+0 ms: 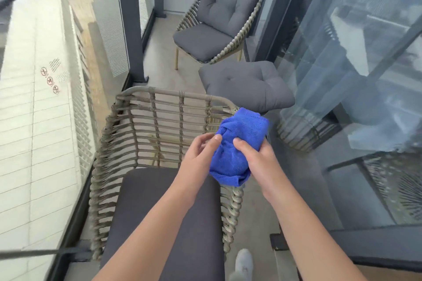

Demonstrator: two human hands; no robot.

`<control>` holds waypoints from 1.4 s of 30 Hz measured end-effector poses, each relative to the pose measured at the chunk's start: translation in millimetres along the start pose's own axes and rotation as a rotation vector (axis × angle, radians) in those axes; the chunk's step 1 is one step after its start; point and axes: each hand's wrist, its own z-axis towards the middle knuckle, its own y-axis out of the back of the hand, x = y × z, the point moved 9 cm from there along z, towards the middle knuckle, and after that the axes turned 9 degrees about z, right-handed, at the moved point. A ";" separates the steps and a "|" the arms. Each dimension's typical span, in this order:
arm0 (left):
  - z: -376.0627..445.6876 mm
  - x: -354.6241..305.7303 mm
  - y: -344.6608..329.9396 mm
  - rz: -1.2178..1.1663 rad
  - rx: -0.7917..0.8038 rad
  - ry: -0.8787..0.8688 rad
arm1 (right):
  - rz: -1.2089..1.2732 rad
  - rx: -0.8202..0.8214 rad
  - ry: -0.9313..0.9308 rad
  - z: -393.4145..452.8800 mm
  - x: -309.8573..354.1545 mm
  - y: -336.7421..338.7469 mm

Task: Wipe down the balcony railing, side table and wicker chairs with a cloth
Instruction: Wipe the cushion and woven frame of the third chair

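Two bare forearms reach in from the bottom edge; the right hand (253, 155) is closed around a bunched blue cloth (237, 146), thumb pressed on top and fingers wrapped beneath; the left hand (201, 150), at 9 o'clock of the cloth, is loosely curled with its fingertips touching the cloth's edge, gripping nothing firmly; the cloth hangs over the right front corner of the near wicker chair (159, 121), whose woven back stands bare and whose dark seat cushion (164, 212) lies below the arms; at 12 o'clock of the cloth a loose grey cushion (246, 86) rests on something hidden beneath it; farther at 12 o'clock stands a second wicker chair (217, 23) with grey cushions in place; at 9 o'clock runs the glass balcony railing (134, 29) with dark posts; at 3 o'clock are glass doors (354, 52) showing reflections; a grey-socked foot (244, 262) shows at 6 o'clock.
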 end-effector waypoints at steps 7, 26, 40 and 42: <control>43.3 13.3 -40.4 -0.088 -0.033 0.003 | -0.189 0.334 -0.076 51.6 -20.9 10.1; 249.3 173.8 -59.6 -0.223 -0.342 0.005 | -0.694 0.190 0.473 252.6 -161.5 79.7; 338.5 205.5 -68.7 -0.080 -0.326 -0.157 | -0.236 -0.060 0.330 318.9 -253.2 127.0; 344.1 200.9 -87.6 0.019 -0.259 -0.197 | -0.195 -0.079 0.340 313.4 -258.1 127.7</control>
